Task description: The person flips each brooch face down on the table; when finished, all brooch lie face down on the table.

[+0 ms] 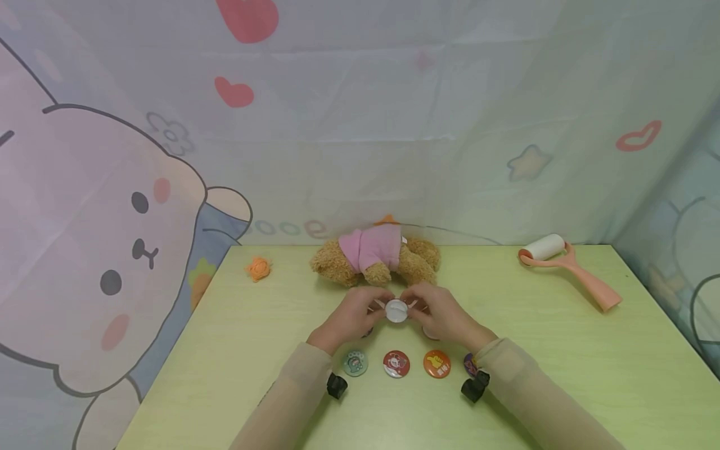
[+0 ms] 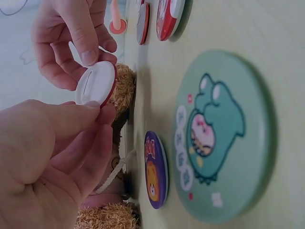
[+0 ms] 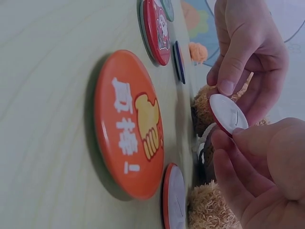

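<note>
A round pin badge [image 1: 396, 310] is held up between both hands, in front of the teddy bear [image 1: 378, 247]. Its white back with a pin faces the wrist views, and a red edge shows. My left hand [image 1: 362, 307] pinches one side between thumb and fingers; my right hand [image 1: 437, 309] pinches the opposite side. Below lie a green badge [image 2: 224, 138], a red badge [image 1: 396, 364] and an orange badge [image 3: 129, 126] in a row. A purple badge [image 2: 156, 169] sits near the left hand. Close to the right hand, another badge [image 3: 175, 196] lies white back up.
Another purple badge [image 1: 469, 362] is partly covered by the right wrist. At the back left lies an orange yarn ball [image 1: 259, 268]. A lint roller [image 1: 585, 278] with a peach handle rests at the back right. A printed curtain [image 1: 360, 125] hangs behind the table [image 1: 562, 362].
</note>
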`<state>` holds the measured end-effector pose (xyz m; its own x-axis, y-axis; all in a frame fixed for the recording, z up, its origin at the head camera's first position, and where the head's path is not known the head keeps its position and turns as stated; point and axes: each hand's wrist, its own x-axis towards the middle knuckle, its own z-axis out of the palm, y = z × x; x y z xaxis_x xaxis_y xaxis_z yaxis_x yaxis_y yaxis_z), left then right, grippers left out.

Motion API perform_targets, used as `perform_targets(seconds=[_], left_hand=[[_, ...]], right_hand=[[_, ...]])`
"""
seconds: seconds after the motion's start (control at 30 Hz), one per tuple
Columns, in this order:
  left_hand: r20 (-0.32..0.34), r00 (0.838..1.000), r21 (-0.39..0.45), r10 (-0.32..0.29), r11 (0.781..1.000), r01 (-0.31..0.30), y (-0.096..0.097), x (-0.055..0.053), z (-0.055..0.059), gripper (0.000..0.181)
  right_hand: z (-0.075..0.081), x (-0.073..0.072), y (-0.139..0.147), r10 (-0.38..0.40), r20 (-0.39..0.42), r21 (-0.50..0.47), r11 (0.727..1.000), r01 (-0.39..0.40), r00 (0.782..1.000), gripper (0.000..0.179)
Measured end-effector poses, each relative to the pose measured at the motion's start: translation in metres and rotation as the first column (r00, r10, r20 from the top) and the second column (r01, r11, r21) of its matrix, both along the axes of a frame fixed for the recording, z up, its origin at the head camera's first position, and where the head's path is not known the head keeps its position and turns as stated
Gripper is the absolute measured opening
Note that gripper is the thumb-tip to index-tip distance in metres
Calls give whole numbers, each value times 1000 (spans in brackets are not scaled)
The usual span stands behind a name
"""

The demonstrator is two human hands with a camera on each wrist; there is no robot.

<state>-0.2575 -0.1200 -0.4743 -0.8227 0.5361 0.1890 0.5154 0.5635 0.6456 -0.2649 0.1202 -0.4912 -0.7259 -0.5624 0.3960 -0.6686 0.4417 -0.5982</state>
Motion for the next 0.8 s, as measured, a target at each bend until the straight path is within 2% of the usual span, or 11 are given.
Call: perform_targets(seconds=[0.4, 0.67, 0.8], left_hand=[[3, 1000, 23, -10, 1000, 10, 0, -1, -1, 33], [-24, 1000, 20, -20, 1000, 21, 1, -1, -1, 36], [-12, 1000, 21, -20, 1000, 20, 1, -1, 0, 37]], right_hand=[[2, -2, -1, 19, -46, 9, 1000, -19, 999, 23], [1, -2, -1, 33, -7, 6, 999, -33, 999, 29], [3, 0, -1, 30, 27, 20, 999, -30, 999, 32]])
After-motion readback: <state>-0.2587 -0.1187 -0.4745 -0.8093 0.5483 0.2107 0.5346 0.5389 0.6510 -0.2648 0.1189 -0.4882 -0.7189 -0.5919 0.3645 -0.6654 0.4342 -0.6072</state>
